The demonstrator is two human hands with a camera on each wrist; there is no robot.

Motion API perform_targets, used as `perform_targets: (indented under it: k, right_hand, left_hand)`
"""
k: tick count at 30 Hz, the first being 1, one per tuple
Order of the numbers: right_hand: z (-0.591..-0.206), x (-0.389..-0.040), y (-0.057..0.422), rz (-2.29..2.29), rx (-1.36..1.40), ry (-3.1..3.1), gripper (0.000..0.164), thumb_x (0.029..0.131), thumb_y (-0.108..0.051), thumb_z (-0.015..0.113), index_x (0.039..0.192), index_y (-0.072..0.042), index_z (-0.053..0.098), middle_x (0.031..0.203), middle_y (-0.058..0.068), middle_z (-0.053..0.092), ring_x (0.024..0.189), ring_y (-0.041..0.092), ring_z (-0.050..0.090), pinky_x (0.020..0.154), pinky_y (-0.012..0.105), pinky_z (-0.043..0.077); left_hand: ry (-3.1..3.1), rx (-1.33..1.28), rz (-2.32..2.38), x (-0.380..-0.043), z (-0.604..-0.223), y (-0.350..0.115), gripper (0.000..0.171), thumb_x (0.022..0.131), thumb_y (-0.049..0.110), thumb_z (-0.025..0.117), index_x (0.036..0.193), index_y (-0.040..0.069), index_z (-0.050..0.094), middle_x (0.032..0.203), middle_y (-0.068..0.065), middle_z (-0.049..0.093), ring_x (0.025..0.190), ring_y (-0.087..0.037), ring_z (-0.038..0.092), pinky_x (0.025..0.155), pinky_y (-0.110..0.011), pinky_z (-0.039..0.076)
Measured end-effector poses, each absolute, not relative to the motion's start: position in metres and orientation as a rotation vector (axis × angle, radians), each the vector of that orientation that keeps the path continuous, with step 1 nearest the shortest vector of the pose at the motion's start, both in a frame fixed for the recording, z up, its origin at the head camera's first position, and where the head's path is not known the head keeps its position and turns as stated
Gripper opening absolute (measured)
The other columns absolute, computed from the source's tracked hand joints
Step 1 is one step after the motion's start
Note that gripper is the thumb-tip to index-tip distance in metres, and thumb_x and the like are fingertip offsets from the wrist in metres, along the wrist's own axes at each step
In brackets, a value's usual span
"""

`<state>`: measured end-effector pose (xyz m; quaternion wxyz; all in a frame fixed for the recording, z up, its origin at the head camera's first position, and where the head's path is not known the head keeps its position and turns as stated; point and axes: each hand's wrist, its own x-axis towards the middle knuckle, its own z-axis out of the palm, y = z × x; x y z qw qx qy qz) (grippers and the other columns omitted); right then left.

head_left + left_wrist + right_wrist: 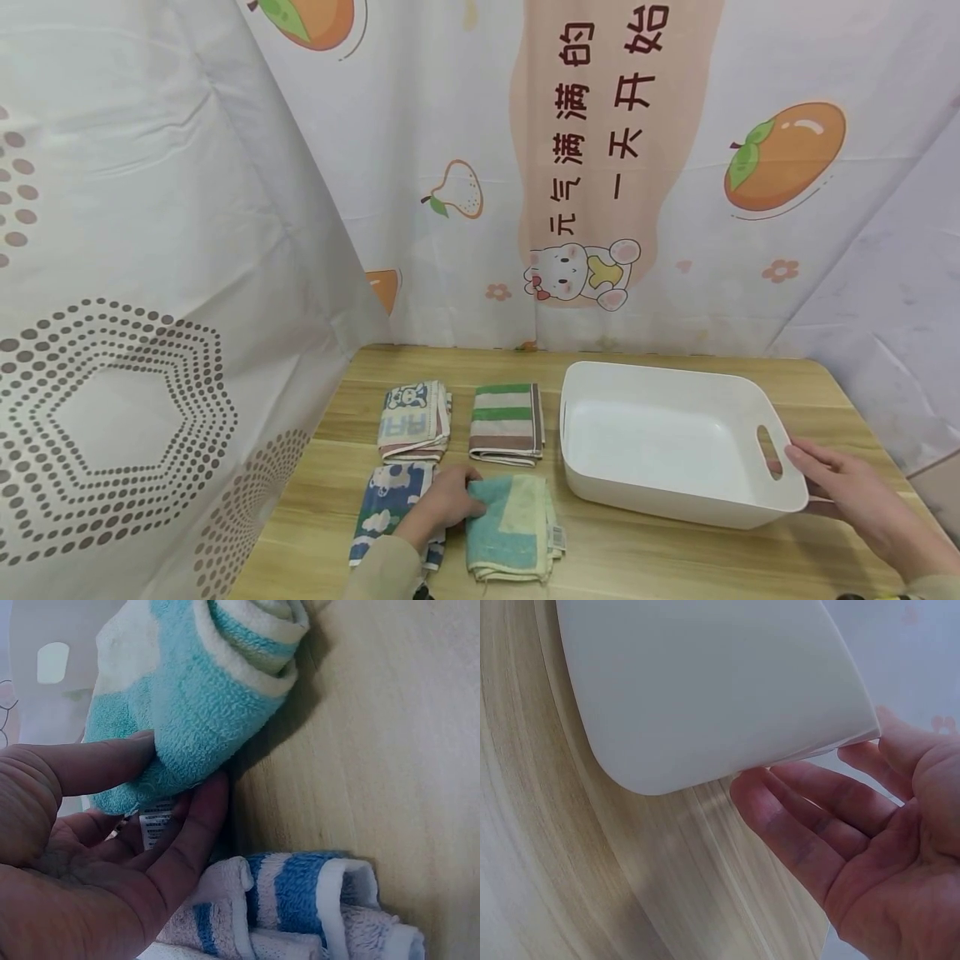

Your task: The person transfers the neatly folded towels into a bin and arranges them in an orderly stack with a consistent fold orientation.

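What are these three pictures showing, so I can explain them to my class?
No machine here: a person works bare-handed. The wide picture comes from a camera on the head, looking forward and down; the other two come from cameras on the wrists. On the wooden table lie four folded cloths: a striped cloth, a pale cartoon cloth, a blue cloth and a teal cloth. A white basket stands beside them. The left hand pinches the teal cloth's edge; the right hand holds one end of the basket.

The blue towel (381,502) is partly covered by the left hand (447,498). The label's (155,823) print cannot be read
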<state>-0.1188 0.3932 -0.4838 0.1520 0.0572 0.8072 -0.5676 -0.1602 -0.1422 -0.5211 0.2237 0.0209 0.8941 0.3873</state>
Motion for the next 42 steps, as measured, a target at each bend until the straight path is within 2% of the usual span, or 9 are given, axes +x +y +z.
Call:
perform_targets:
  k: [9, 17, 22, 25, 31, 35, 39, 42]
  right_hand:
    - [-0.482, -0.118, 0.391, -1.624, 0.174, 2.305, 0.072, 0.100, -0.038, 0.038, 0.142, 0.013, 0.010, 0.113, 0.005, 0.065, 0.093, 0.009, 0.063, 0.074, 0.036, 0.054]
    - [-0.481, -0.118, 0.386, -1.633, 0.147, 2.315, 0.069, 0.100, -0.036, 0.039, 0.142, 0.013, 0.012, 0.113, 0.002, 0.064, 0.092, 0.008, 0.063, 0.073, 0.036, 0.054]
    - [-0.482, -0.119, 0.384, -1.643, 0.142, 2.330, 0.069, 0.100, -0.035, 0.040, 0.141, 0.013, 0.015, 0.112, -0.002, 0.063, 0.092, 0.009, 0.063, 0.073, 0.036, 0.054]
    - [-0.482, -0.119, 0.382, -1.647, 0.118, 2.351, 0.068, 0.100, -0.034, 0.040, 0.140, 0.015, 0.015, 0.111, -0.004, 0.063, 0.092, 0.009, 0.063, 0.073, 0.036, 0.054]
    - [-0.482, -0.119, 0.382, -1.656, 0.090, 2.350, 0.066, 0.101, -0.032, 0.039, 0.140, 0.015, 0.015, 0.110, 0.006, 0.066, 0.093, 0.010, 0.063, 0.073, 0.036, 0.054]
    - [-0.481, -0.119, 0.380, -1.678, 0.091, 2.325, 0.066, 0.100, -0.032, 0.041, 0.140, 0.015, 0.015, 0.110, 0.003, 0.066, 0.092, 0.014, 0.064, 0.073, 0.035, 0.054]
    - [-0.482, -0.119, 0.378, -1.698, 0.080, 2.324, 0.065, 0.100, -0.029, 0.042, 0.139, 0.016, 0.017, 0.108, -0.006, 0.065, 0.091, 0.016, 0.065, 0.073, 0.035, 0.054]
    - [-0.482, -0.119, 0.375, -1.693, 0.074, 2.339, 0.065, 0.100, -0.029, 0.043, 0.139, 0.016, 0.019, 0.107, -0.005, 0.066, 0.090, 0.016, 0.065, 0.073, 0.034, 0.054]
  left_hand:
    - [2.380, 0.061, 1.188, -0.159, -0.515, -0.143, 0.034, 0.073, 0.001, 0.072, 0.102, 0.005, 0.056, 0.096, -0.011, 0.054, 0.064, -0.022, 0.055, 0.047, -0.037, 0.049]
    - [2.317, 0.208, 1.311, -0.157, -0.509, -0.149, 0.032, 0.077, 0.001, 0.069, 0.104, 0.009, 0.054, 0.105, -0.016, 0.050, 0.068, -0.023, 0.053, 0.043, -0.037, 0.048]
    - [2.217, 0.235, 1.383, -0.157, -0.505, -0.154, 0.028, 0.080, 0.001, 0.066, 0.102, 0.013, 0.054, 0.114, -0.016, 0.051, 0.069, -0.024, 0.057, 0.044, -0.039, 0.049]
    - [2.200, 0.270, 1.394, -0.159, -0.503, -0.155, 0.028, 0.080, 0.000, 0.066, 0.100, 0.016, 0.055, 0.116, -0.012, 0.052, 0.076, -0.024, 0.057, 0.049, -0.038, 0.049]
    - [2.260, 0.439, 1.353, -0.165, -0.500, -0.158, 0.029, 0.078, -0.002, 0.064, 0.097, 0.019, 0.057, 0.109, 0.001, 0.055, 0.106, -0.024, 0.045, 0.073, -0.035, 0.042]
    - [2.254, 0.466, 1.330, -0.165, -0.496, -0.158, 0.028, 0.080, 0.000, 0.063, 0.097, 0.022, 0.058, 0.109, 0.003, 0.055, 0.106, -0.025, 0.045, 0.072, -0.037, 0.042]
    - [2.211, 0.488, 1.338, -0.165, -0.491, -0.159, 0.026, 0.083, 0.002, 0.063, 0.098, 0.023, 0.058, 0.109, 0.003, 0.056, 0.102, -0.025, 0.046, 0.070, -0.037, 0.041]
    - [2.184, 0.508, 1.350, -0.164, -0.486, -0.160, 0.024, 0.085, 0.003, 0.063, 0.098, 0.022, 0.058, 0.109, 0.003, 0.056, 0.101, -0.025, 0.046, 0.071, -0.038, 0.041]
